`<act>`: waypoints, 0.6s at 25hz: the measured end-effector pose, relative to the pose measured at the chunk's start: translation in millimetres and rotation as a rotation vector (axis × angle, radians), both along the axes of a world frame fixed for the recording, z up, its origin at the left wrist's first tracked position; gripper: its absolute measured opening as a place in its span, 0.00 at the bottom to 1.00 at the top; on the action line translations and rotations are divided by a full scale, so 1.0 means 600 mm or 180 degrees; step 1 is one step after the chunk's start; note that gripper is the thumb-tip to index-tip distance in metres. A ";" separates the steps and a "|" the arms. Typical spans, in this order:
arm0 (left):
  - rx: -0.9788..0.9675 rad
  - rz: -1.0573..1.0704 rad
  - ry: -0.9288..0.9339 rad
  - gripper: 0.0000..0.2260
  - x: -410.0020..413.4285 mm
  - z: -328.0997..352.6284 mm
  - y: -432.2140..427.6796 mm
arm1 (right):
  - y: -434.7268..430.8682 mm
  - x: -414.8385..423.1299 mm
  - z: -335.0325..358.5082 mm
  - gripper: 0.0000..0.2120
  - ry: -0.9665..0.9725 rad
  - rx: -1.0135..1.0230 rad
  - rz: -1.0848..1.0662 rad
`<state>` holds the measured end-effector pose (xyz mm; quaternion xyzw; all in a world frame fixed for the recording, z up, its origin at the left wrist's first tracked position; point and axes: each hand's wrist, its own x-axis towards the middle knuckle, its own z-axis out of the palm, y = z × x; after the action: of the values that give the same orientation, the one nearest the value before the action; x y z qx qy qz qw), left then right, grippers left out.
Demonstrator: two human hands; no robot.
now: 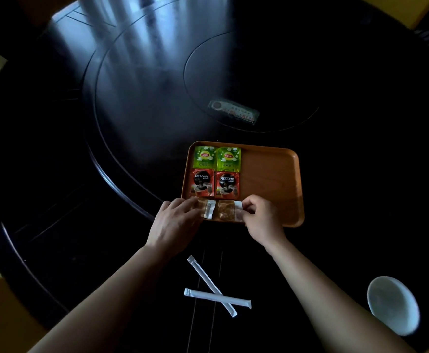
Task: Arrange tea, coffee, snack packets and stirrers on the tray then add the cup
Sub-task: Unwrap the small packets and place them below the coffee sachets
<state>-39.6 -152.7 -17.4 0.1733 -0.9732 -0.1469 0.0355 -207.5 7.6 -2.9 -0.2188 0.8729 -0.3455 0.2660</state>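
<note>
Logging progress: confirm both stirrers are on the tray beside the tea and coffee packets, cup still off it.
Not right. The head view shows both stirrers crossed on the dark table, off the tray. The tea packets and coffee packets are on it; the cup is off.

1 head view, looking steeply down, close over tray (272,174), dark table (131,110)

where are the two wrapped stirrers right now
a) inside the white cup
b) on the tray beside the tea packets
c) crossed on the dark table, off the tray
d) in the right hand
c: the two stirrers lie crossed on the dark table nearer the person than the tray, between the forearms, while both hands are busy with the snack packets at the tray's near edge.
</note>
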 end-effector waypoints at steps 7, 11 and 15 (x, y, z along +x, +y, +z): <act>-0.0051 -0.0310 0.0009 0.17 0.010 -0.009 0.005 | -0.008 0.005 0.002 0.07 0.0748 0.0749 0.0045; -0.0106 -0.0272 -0.0144 0.18 0.009 -0.011 0.006 | -0.008 0.010 0.001 0.10 0.0989 0.0871 0.0252; -0.0057 -0.0235 -0.0156 0.19 0.007 -0.009 0.007 | -0.008 0.013 0.002 0.10 0.1241 0.0884 0.0582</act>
<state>-35.1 -148.3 -22.6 0.1404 -0.9808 -0.1351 0.0078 -199.7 2.9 -1.9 -0.3207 0.9234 -0.1481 0.1502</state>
